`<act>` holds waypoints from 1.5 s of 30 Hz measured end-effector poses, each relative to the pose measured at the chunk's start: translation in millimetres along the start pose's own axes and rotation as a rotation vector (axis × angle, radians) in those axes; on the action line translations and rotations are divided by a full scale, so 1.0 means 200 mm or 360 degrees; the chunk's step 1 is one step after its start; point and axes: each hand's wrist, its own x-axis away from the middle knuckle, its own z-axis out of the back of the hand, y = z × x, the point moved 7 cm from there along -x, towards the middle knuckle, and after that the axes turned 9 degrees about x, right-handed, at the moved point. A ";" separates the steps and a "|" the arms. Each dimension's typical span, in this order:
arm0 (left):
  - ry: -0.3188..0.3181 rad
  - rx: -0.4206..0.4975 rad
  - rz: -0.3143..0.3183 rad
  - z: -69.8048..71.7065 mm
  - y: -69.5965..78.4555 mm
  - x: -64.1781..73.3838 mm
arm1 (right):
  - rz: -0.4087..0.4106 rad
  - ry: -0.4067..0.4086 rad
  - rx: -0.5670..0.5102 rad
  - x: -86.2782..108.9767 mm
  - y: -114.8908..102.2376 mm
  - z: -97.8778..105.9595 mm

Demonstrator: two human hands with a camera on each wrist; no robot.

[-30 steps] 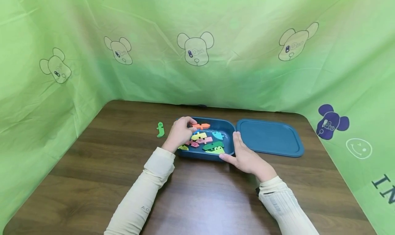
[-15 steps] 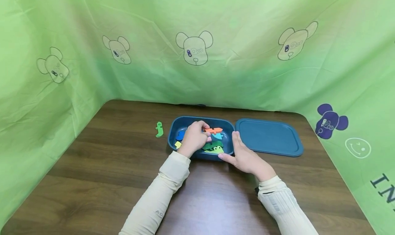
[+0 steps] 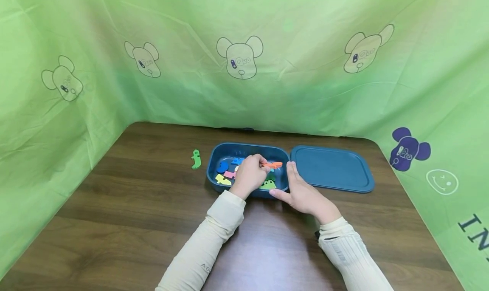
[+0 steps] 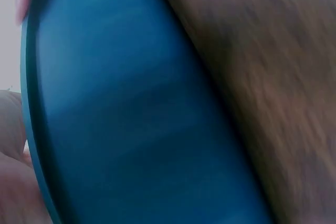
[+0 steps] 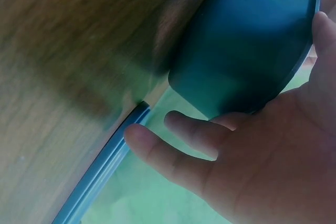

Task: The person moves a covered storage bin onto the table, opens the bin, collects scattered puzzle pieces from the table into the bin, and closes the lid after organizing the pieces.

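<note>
A dark blue box holds several flat, notched toy pieces, among them a blue piece, a yellow piece and a light-green piece with eyes. Over the box's right half, my left hand pinches a flat orange toy piece between thumb and fingers, its free end pointing right. Straight fingers of my right hand lie along the box's right end, with the thumb at the front rim. The right wrist view shows those fingers extended beside the box wall. The left wrist view shows mostly box wall.
The box's blue lid lies flat on the wooden table, just right of the box. Left of the box lies a single green piece. A green printed curtain hangs behind the table and at both sides.
My left hand has moved right across the box with the orange piece, uncovering the blue and yellow pieces at the left. My right hand has stayed at the box's right end.
</note>
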 end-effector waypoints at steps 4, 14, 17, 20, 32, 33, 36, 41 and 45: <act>0.0031 -0.0017 0.0036 -0.01 0.00 0.00 | 0.0006 0.0000 -0.0002 0.00 -0.01 -0.01; 0.0110 -0.0091 0.0078 -0.02 0.01 0.01 | 0.0008 0.0010 0.0001 -0.01 -0.01 -0.01; -0.0034 -0.0189 0.0054 -0.07 0.02 0.01 | 0.0009 0.0014 -0.0002 0.00 -0.01 -0.01; -0.0187 -0.0320 0.0047 -0.11 0.02 0.01 | 0.0015 0.0019 -0.0012 0.00 -0.02 0.00; -0.0100 -0.0226 -0.0070 0.30 -0.13 -0.08 | -0.0030 -0.0010 0.0013 -0.02 -0.01 -0.01; -0.0075 -0.0221 -0.0069 0.35 -0.15 -0.09 | -0.0034 -0.0013 0.0017 -0.02 -0.01 -0.01; 0.0038 -0.0196 -0.0061 0.51 -0.23 -0.12 | -0.0043 -0.0021 0.0022 -0.02 -0.01 -0.01; 0.0240 -0.0206 -0.0020 0.72 -0.31 -0.15 | -0.0056 -0.0034 0.0033 -0.01 0.00 -0.01; 0.0244 -0.0345 0.0086 0.79 -0.39 -0.15 | -0.0065 -0.0039 0.0032 0.00 0.00 -0.01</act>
